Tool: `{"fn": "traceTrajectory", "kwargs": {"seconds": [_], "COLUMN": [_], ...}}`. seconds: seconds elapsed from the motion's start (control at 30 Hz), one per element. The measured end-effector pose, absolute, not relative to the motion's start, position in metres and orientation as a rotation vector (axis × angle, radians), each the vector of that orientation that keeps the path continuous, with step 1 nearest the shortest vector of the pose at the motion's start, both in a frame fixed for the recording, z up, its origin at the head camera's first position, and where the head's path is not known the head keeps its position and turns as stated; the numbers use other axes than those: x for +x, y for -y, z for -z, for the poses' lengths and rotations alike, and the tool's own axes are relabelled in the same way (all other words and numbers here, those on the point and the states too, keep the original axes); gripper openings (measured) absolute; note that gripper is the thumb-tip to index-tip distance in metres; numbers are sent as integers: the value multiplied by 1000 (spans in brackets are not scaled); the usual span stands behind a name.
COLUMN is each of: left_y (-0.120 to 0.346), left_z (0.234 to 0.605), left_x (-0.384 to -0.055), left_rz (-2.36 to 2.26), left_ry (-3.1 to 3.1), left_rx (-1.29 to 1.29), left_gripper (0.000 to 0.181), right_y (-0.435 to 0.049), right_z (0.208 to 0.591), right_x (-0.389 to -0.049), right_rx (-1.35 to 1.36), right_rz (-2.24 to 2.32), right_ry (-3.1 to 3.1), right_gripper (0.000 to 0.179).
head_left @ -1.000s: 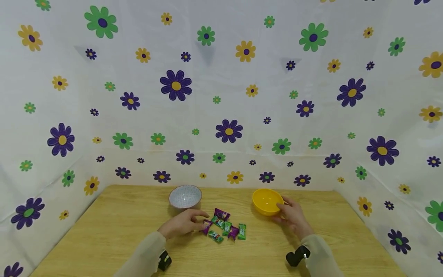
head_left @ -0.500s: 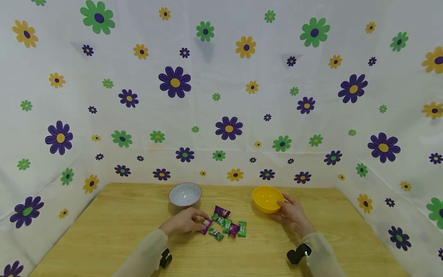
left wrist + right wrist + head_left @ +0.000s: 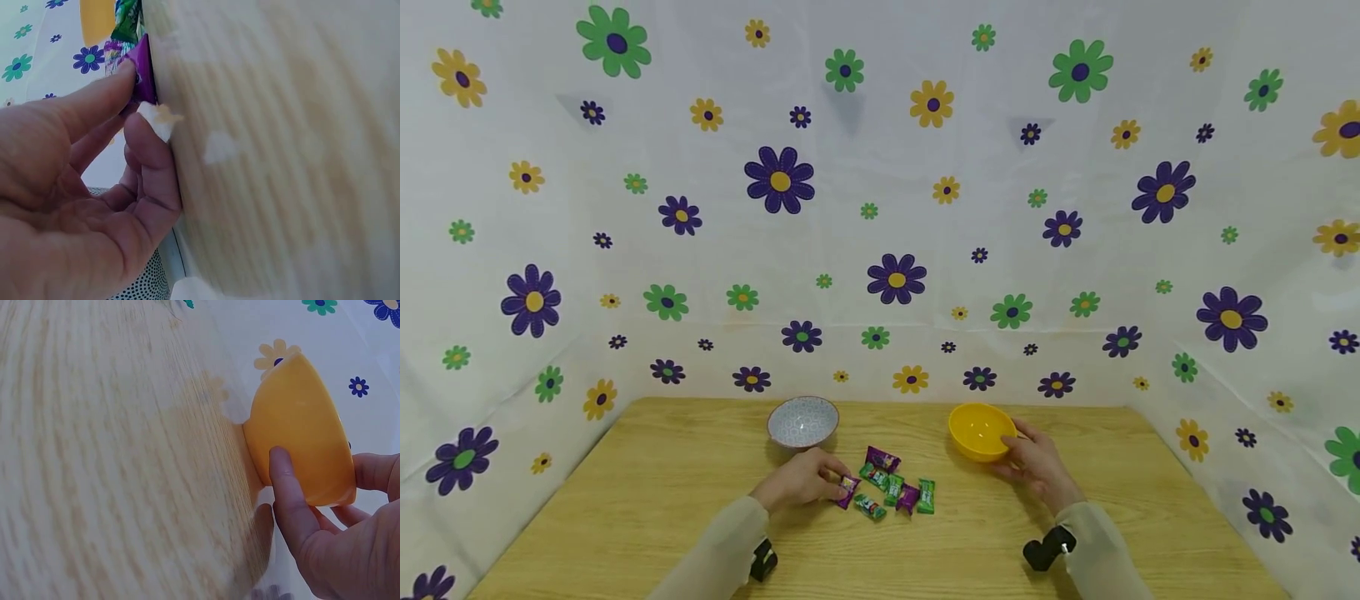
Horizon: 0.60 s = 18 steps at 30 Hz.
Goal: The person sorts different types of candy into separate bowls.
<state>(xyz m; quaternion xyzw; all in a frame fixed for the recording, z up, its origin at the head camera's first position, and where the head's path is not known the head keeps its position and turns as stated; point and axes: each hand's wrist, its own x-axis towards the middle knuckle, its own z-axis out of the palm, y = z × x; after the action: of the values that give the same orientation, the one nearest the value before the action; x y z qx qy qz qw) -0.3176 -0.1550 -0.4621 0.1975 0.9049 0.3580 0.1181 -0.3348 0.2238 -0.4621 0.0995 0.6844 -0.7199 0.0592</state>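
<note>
At the left end of a group of wrapped candies, my left hand (image 3: 797, 481) pinches a purple-wrapped candy (image 3: 850, 483) between thumb and forefinger. The left wrist view has this purple candy (image 3: 145, 72) low against the wood, its other fingers curled below. My right hand (image 3: 1036, 467) grips the yellow bowl (image 3: 976, 429) at its right side, thumb over the rim and fingers on the outer wall. In the right wrist view the yellow bowl (image 3: 303, 425) stands upright on the table; its inside is hidden there.
Beside the pinched candy lie a green candy (image 3: 870, 507), another purple candy (image 3: 882, 458) and several more. A grey-white patterned bowl (image 3: 802, 423) with a reddish rim stands behind my left hand. The wooden table (image 3: 647, 483) meets a flower-print sheet (image 3: 850, 233).
The left thumb and forefinger have come together on the purple candy; a second ago they were spread further apart. The right hand and yellow bowl have stayed in place.
</note>
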Motion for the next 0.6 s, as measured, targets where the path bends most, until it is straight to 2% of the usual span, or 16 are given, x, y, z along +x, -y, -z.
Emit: {"fn": "traceTrajectory", "kwargs": {"seconds": [0.6], "left_y": [150], "left_z": [465], "left_x": [-309], "left_rz": [-1249], "left_ry": [-2638], "left_rx": [458], "left_gripper": [14], "right_y": [-226], "right_z": [466], "right_x": [-336], "right_rx": [310], "right_rz": [2181], "right_ry": [-2074], "right_gripper": [58]}}
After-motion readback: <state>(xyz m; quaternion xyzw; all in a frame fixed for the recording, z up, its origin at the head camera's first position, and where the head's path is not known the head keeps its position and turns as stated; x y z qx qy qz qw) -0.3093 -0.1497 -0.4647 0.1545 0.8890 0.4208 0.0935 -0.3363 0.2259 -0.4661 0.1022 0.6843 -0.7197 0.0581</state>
